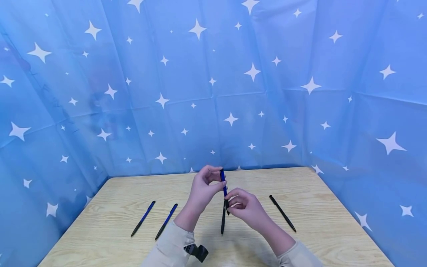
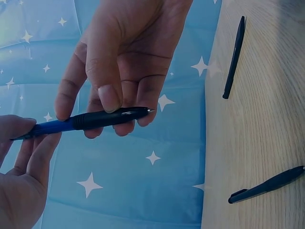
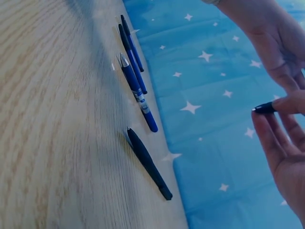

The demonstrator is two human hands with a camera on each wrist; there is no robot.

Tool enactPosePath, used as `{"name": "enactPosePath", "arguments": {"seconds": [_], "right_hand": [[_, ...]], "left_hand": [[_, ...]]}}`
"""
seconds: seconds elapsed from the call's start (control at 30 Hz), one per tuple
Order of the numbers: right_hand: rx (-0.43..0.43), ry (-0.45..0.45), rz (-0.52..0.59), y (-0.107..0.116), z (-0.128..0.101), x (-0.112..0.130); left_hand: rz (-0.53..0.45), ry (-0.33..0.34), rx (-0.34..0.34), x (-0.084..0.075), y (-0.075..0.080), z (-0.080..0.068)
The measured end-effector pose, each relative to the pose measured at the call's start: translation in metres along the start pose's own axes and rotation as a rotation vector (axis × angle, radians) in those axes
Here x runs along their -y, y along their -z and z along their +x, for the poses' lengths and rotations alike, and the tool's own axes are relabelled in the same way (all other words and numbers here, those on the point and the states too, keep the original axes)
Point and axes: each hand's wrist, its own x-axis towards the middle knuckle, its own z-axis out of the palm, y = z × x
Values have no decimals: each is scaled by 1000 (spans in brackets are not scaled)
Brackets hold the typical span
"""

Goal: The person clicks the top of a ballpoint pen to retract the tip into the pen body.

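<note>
A blue and black pen [image 1: 224,191] is held tip down between both hands, over the table's far half. My left hand [image 1: 204,189] pinches its blue upper part. Lower down, the fingers and thumb of my right hand [image 1: 247,208] pinch the black grip, and the bare metal tip shows in the left wrist view. A black pen [image 1: 222,224] lies just below the hands, its upper end overlapped by the held pen and right fingers in the head view. The right wrist view shows a blue pen with a pale band [image 3: 139,98], hidden by the left forearm in the head view.
Two blue and black pens [image 1: 143,218] lie slanted on the left of the wooden table [image 1: 110,207]. Another black pen [image 1: 282,213] lies on the right side. A blue curtain with white stars [image 1: 213,92] hangs around the table's back and sides.
</note>
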Motion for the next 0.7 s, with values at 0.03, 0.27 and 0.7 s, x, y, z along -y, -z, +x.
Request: {"name": "enactPosePath", "arguments": {"seconds": [0.03,0.27,0.7], "right_hand": [[0,1,-1,0,0,0],[7,1,3,0,-3,2],[34,13,-12,2,-4,0]], "left_hand": [[4,0,1,0,0,0],[-4,13,0,2,-1,-1],[7,32,-12,6,-1,-2]]}}
